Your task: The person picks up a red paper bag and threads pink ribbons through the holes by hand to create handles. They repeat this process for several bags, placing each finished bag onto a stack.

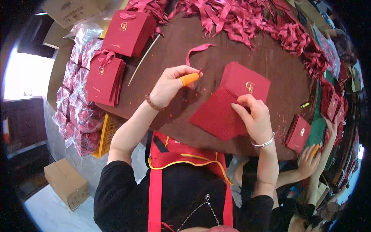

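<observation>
My left hand [174,83], with an orange finger cover on one finger, pinches the end of a dark pink ribbon [199,49] above the brown table [170,50]. The ribbon curls up and away behind the fingers. My right hand [253,116] grips the edge of a red paper bag [218,114], tilted towards me. Just behind it lies a stack of red bags [247,79] with a gold logo, partly covered by the held bag.
Red bags [125,33] stand at the back left, near a thin white rod [143,60]. Ribbons [232,19] heap along the far edge. A small bag stack [298,133] lies at right, beside a co-worker's hand [309,160]. A cardboard box [66,183] sits lower left.
</observation>
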A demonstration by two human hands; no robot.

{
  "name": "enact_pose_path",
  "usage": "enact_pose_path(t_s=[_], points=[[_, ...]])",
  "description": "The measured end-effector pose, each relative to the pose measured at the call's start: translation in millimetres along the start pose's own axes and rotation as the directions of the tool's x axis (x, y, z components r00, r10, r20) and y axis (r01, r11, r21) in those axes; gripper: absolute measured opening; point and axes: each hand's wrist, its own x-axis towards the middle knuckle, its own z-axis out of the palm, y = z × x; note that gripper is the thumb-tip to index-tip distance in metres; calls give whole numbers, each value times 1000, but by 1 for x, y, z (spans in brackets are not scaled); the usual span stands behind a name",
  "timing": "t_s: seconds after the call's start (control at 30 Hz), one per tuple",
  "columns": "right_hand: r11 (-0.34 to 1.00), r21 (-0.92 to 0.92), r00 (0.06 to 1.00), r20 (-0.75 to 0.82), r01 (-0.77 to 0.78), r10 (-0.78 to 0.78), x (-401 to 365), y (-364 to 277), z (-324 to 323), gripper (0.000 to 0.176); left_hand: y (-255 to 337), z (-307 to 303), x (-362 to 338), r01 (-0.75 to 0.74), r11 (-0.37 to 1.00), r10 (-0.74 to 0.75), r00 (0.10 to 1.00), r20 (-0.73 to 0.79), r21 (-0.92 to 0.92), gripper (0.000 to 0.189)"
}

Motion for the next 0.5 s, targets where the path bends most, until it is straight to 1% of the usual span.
enact_pose_path(t_s=[0.03, 0.07, 0.1, 0.13, 0.17, 0.23, 0.3, 0.33, 0.4, 0.43, 0.47, 0.5], points=[[979, 154, 986, 115, -133, 116, -1, -3, -1, 16, 6, 6, -7, -18, 994, 19, 1000, -12, 111, 16], [955, 244, 979, 154, -168, 133, -3, -1, 4, 17, 4, 11, -11, -106, 981, 109, 994, -13, 163, 14], [921, 331, 970, 192, -204, 146, -7, 1, 9, 18, 2, 14, -15, -87, 983, 90, 996, -6, 159, 14], [879, 390, 948, 259, -276, 183, -11, -1, 13, 17, -1, 16, -20, -159, 952, 167, 986, -7, 261, 14], [876, 391, 944, 279, -281, 179, -15, 3, 19, 18, -1, 18, -24, -229, 904, 246, 969, -1, 361, 14], [876, 376, 929, 322, -301, 180, -23, 4, 29, 19, -2, 22, -34, -172, 908, 194, 981, -20, 382, 14], [881, 355, 922, 335, -313, 192, -32, 2, 36, 19, -7, 22, -43, -129, 841, 137, 990, 24, 525, 14], [897, 326, 925, 330, -297, 187, -35, 1, 39, 20, -13, 24, -47, -169, 834, 171, 984, 46, 526, 13], [893, 324, 913, 361, -314, 190, -40, 1, 43, 20, -8, 31, -58, -215, 741, 180, 976, 120, 636, 12], [894, 319, 907, 379, -315, 184, -42, 1, 44, 20, -9, 32, -62, -250, 705, 187, 968, 166, 663, 11], [888, 300, 883, 422, -349, 205, -43, 1, 45, 20, -12, 33, -66, -266, 676, 186, 964, 190, 688, 12], [885, 301, 880, 427, -354, 207, -45, 0, 47, 20, -17, 35, -72, -282, 645, 185, 959, 213, 710, 12]])
